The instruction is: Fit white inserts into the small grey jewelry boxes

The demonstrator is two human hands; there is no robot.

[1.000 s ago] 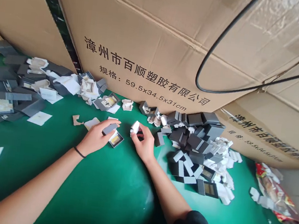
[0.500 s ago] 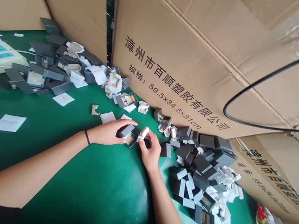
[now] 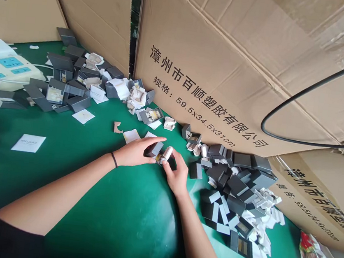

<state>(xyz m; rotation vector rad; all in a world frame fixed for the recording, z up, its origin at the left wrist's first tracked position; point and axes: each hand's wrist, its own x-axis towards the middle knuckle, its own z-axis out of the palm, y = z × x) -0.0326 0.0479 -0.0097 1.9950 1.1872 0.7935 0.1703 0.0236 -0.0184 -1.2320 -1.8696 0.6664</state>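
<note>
My left hand (image 3: 136,151) rests on the green table top (image 3: 89,202) with its fingers closed round a small grey box (image 3: 154,149), whose open side shows a pale insert. My right hand (image 3: 177,173) pinches a small white folded piece (image 3: 167,153) and holds it right against the box's open side. A dark band sits on my left wrist. Both hands meet in the middle of the table, just in front of the big cardboard carton (image 3: 228,69).
A heap of grey boxes and white inserts (image 3: 236,190) lies to the right of my hands. Another heap of grey boxes (image 3: 68,80) lies at the back left, near a white power strip (image 3: 2,64). Loose white cards (image 3: 29,143) dot the table; a black cable (image 3: 300,114) loops over the cartons.
My right hand has brought the white piece leftwards until it touches the grey box in my left hand. The camera view has swung to the left.
</note>
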